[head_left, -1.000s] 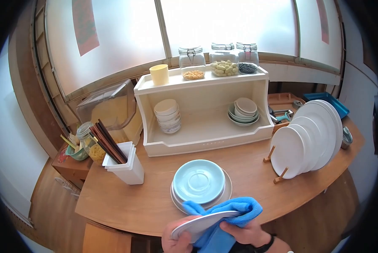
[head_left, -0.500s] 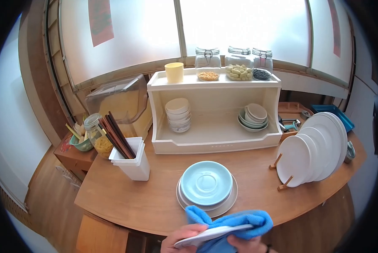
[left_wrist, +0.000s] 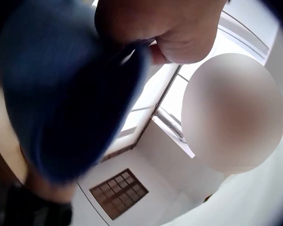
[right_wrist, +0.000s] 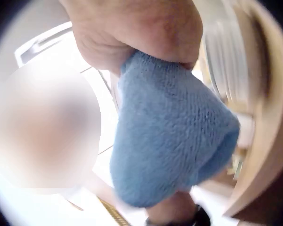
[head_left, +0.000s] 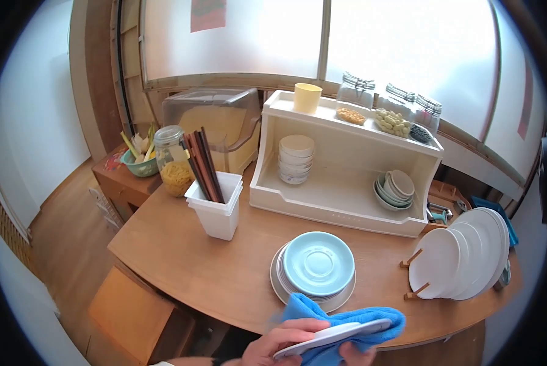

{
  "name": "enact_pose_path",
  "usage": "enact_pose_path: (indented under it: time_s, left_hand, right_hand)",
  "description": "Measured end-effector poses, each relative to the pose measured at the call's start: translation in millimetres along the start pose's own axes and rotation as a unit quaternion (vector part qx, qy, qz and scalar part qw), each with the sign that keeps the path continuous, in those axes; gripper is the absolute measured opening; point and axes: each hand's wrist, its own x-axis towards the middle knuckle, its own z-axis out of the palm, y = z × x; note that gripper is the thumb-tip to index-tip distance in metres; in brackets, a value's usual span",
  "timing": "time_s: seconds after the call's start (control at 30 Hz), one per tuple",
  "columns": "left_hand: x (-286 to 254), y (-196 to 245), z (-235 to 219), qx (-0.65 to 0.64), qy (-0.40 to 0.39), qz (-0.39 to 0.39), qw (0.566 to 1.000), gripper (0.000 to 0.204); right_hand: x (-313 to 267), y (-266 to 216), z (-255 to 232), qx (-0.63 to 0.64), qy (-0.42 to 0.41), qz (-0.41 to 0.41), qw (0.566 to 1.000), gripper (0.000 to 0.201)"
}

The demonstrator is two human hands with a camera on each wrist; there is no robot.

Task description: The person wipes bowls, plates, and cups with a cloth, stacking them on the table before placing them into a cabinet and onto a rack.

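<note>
At the lower edge of the head view, my left hand (head_left: 279,343) pinches a white plate (head_left: 331,337) by its left side, the plate tilted. My right hand (head_left: 357,354) grips a blue cloth (head_left: 371,317) that wraps round the plate's right side and hangs below it. In the right wrist view the cloth (right_wrist: 169,127) bunches under the right hand (right_wrist: 141,33). The left wrist view shows the left hand (left_wrist: 160,28) beside the dark cloth (left_wrist: 70,94). A light blue plate (head_left: 319,262) tops a stack just beyond the hands.
White plates (head_left: 435,262) stand in a wooden rack at the right. A cream shelf (head_left: 340,216) with bowls, jars and a yellow cup (head_left: 307,97) is at the back. Chopsticks fill a white holder (head_left: 217,213) at the left, near a pasta jar (head_left: 174,168).
The head view has turned left, so the table things sit further right and tilted. Both hands still hold plate and cloth, and the plate's right end now shows over the cloth.
</note>
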Motion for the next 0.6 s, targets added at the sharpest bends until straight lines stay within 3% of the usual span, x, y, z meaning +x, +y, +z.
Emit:
enact_pose_path:
  time_s: [0.03,0.07,0.1,0.13,0.17,0.2,0.23,0.27,0.33,0.4,0.47,0.5,0.53,0.6]
  left_hand:
    - [14,3,-14,0.020,-0.107,0.024,0.994,0.036]
    - [14,18,-12,-0.049,-0.103,-0.073,0.991,0.033]
    - [23,18,-21,0.005,-0.169,-0.044,0.985,0.031]
    - [29,16,-28,0.058,-0.235,-0.016,0.970,0.029]
    - [27,15,-23,0.056,-0.232,-0.017,0.971,0.029]
    - [25,13,-15,0.043,-0.193,0.019,0.980,0.028]
    - [24,11,-9,0.030,-0.155,0.059,0.986,0.028]
    - [17,10,-2,0.026,-0.152,0.061,0.986,0.028]
    - [-3,6,11,-0.024,-0.008,-0.031,0.999,0.030]
    - [-10,-1,10,-0.034,0.004,-0.042,0.999,0.030]
    - [-15,-6,5,-0.010,0.061,-0.066,0.996,0.033]
    - [6,14,-3,-0.027,-0.014,-0.105,0.994,0.042]
    - [18,24,-8,-0.027,-0.010,-0.101,0.994,0.042]
    - [29,37,-15,0.041,-0.208,-0.127,0.969,0.046]
  right_hand:
    - [8,-29,-11,-0.231,-0.074,-0.043,0.969,0.029]
    - [17,-57,-14,-0.447,-0.144,-0.087,0.879,0.025]
    - [22,-73,-3,-0.450,-0.150,-0.086,0.876,0.025]
    - [25,-85,15,-0.396,-0.124,-0.165,0.895,0.022]
    - [21,-89,29,-0.337,-0.096,-0.240,0.905,0.019]
    - [12,-87,37,-0.116,-0.039,0.016,0.992,0.026]
    - [8,-78,41,-0.120,-0.039,0.015,0.992,0.026]
    - [4,-63,43,-0.035,-0.011,0.023,0.999,0.027]
    - [0,-24,39,0.138,0.044,0.042,0.989,0.031]
    - [-4,10,31,0.311,0.103,0.059,0.943,0.034]
    - [1,14,-5,0.110,0.050,0.060,0.991,0.040]
    - [4,-12,-12,-0.047,-0.005,0.028,0.998,0.039]
    - [16,-50,-1,-0.168,-0.123,-0.139,0.968,0.040]
    - [23,-66,-14,-0.363,-0.216,-0.255,0.870,0.039]
